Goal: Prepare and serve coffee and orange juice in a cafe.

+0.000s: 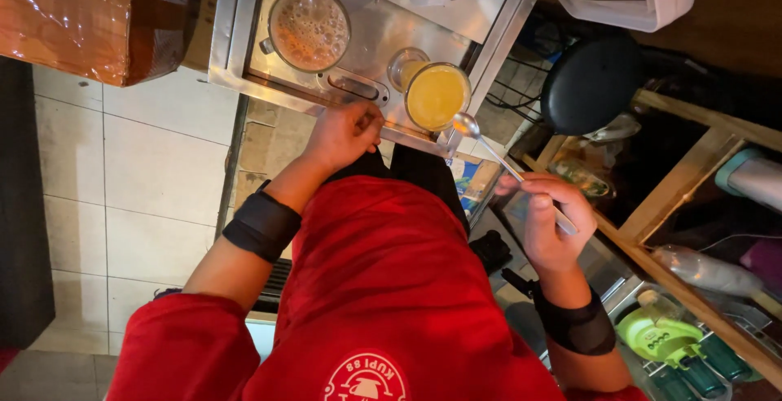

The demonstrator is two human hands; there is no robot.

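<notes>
Spoon held beside juice glass

Right hand (pixel 552 226) pinches the spoon (pixel 505 160); its bowl sits at the glass's (pixel 437 95) 4 o'clock. Left hand (pixel 342 134), fingers curled, rests on the steel tray (pixel 383 30) edge, at the glass's 8 o'clock.

- Warm, reddish indoor light; the red shirt (pixel 383 287) is strongly saturated and glows.
- The steel counter (pixel 375 34) just beyond the left hand's (pixel 342 136) fingers is the brightest patch, with pale sheen.
- The orange drink (pixel 437 95), between the two hands' fingertips, is brightly lit.
- The spoon (pixel 489 148) bowl ahead of the right hand's (pixel 550 222) fingers catches a glint.
- Right of those fingers, the wooden shelves (pixel 692 205) sink into deep shadow.
- Wide-angle bending at the edges; corners soft.
- Plastic wrap (pixel 73 10) at upper left shows glare.
</notes>
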